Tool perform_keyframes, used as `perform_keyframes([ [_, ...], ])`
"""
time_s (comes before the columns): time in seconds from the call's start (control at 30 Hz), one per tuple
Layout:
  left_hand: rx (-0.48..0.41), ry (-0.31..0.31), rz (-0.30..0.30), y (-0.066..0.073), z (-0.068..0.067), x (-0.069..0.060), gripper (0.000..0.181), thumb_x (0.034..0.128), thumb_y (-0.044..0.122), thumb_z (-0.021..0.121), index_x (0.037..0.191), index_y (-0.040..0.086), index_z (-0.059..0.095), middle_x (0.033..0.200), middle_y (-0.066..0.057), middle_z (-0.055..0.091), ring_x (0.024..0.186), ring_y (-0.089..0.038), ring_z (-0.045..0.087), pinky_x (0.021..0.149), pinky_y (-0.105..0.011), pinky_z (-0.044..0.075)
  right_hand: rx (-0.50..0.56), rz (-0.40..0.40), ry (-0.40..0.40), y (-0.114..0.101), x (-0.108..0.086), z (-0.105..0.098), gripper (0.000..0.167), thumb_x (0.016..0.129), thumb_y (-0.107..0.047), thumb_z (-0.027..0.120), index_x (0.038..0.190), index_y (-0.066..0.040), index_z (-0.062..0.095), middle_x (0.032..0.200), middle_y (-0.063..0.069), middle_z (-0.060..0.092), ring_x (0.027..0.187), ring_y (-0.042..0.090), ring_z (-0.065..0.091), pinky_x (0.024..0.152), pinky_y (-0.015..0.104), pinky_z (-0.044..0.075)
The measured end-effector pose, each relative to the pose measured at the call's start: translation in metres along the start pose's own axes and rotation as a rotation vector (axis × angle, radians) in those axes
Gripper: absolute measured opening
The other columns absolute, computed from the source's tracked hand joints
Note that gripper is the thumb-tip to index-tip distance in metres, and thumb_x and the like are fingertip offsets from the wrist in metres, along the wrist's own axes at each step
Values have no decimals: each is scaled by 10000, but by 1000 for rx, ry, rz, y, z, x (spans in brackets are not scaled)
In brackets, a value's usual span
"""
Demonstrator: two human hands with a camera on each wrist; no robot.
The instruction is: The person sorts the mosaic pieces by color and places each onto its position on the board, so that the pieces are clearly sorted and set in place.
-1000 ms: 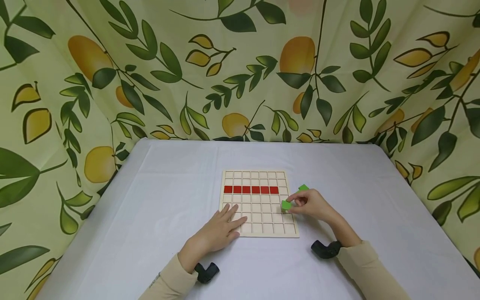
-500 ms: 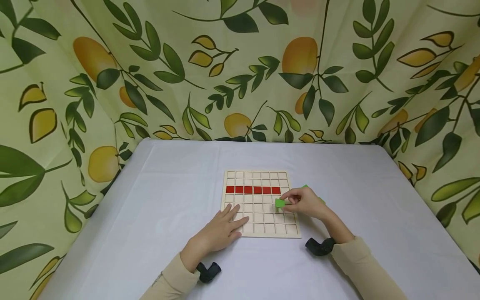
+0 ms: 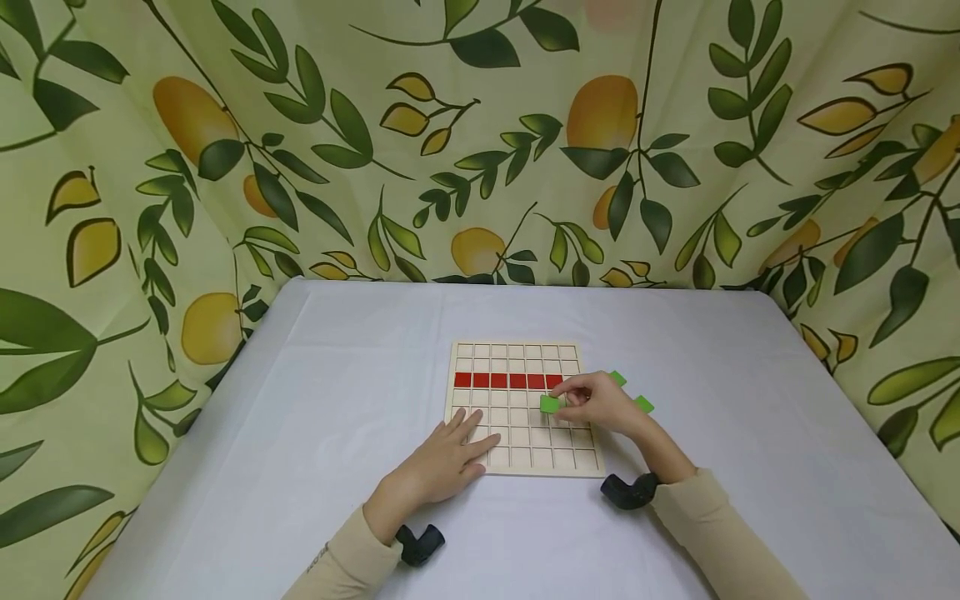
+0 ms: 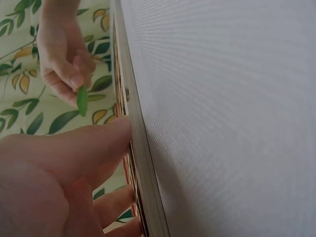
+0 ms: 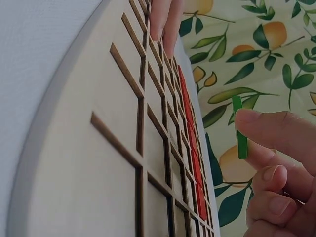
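A wooden grid board [image 3: 517, 458] lies on the white table, with a row of several red square tiles [image 3: 498, 381] set in its cells. My right hand [image 3: 603, 403] pinches a green square tile [image 3: 550, 404] between thumb and finger above the board's right half. In the right wrist view that thin tile [image 5: 240, 128] is seen edge-on, held off the grid. My left hand [image 3: 438, 460] rests on the board's lower left corner, fingers spread. The left wrist view shows its thumb [image 4: 94, 143] against the board's edge.
Two loose green tiles, one nearer the back [image 3: 618, 378] and one nearer the front [image 3: 643, 404], lie right of the board, partly behind the right hand. Black wrist devices sit at the left wrist [image 3: 420, 545] and right wrist [image 3: 630, 492]. A leaf-patterned curtain [image 3: 480, 150] hangs behind the table.
My right hand has moved left over the board with the green tile, uncovering more of the loose green tiles. The left hand stays on the board.
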State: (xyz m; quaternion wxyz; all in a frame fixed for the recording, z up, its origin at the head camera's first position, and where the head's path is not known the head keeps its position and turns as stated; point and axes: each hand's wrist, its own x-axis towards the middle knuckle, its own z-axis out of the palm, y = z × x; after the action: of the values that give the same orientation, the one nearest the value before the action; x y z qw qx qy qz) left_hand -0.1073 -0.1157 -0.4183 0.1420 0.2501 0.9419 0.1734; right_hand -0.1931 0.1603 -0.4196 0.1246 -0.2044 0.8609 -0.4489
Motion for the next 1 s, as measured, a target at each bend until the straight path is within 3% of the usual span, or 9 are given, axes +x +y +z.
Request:
perform_keyframes([
  [0.47,7,5,1,1,0,0,445,988,251,512,1429,202,483,1594,-154,288,1493,-409,215,1189,-571,266,-34,-30,8,-7,12,9,228,753,-70,787,958,8,724,643,-34,425,599,61,398,547,163,332],
  [1.0,12,-4,-2,0,1,0,452,985,258,517,1433,215,476,1597,-147,283,1496,-402,212,1190,-571,267,-11,-91,16,-13,26,18,239,748,-49,786,953,53,717,638,-32,449,591,39,403,546,154,348],
])
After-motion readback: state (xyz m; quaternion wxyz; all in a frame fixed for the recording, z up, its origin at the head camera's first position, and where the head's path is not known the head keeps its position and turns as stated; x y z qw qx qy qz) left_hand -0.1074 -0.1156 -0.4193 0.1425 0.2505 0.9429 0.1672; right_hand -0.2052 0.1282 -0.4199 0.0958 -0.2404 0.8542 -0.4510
